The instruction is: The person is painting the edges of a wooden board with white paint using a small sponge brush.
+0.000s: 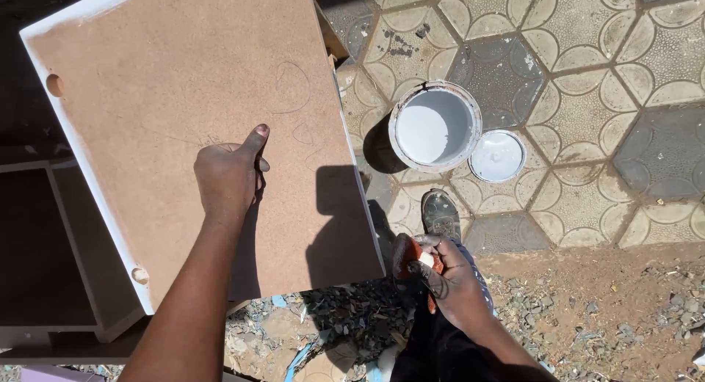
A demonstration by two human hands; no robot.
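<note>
A brown fibreboard panel [183, 74] with white-painted edges and two round holes lies tilted in front of me. My left hand [229, 173] rests flat on its lower middle, thumb stretched up, fingers curled against the surface. Below the panel's lower right corner my right hand [444, 275] is closed around a small paintbrush [417, 256] with an orange-red handle and dark bristles. An open can of white paint [435, 125] stands on the paving to the right of the panel, and its round lid [497, 156] lies beside it.
My dark shoe [440, 213] stands on the patterned hexagonal paving [587, 74]. Dirt and rubble [602, 308] cover the ground at the lower right. A dark open cabinet frame [51, 242] with white edges sits under the panel at the left.
</note>
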